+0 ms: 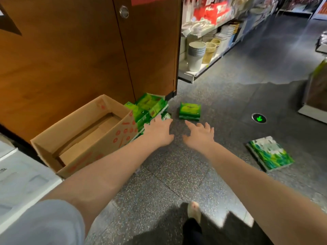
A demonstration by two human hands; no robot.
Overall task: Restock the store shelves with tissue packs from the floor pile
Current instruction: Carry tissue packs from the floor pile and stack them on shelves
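A pile of green tissue packs [149,107] lies on the floor against the wooden cabinet. One green pack [189,111] stands alone just right of the pile. A flatter green and white pack [269,152] lies further right on the floor. My left hand [158,130] is stretched out with fingers spread, its fingertips at the near edge of the pile. Just short of the lone pack, my right hand [200,134] reaches forward with its fingers spread, holding nothing.
An open, empty cardboard box [85,137] sits left of the pile. Behind stands a tall wooden cabinet [88,50]. Store shelves [212,32] with cups and bins run along the back right. A green floor light [258,118] is set in the speckled floor. My foot [194,210] shows below.
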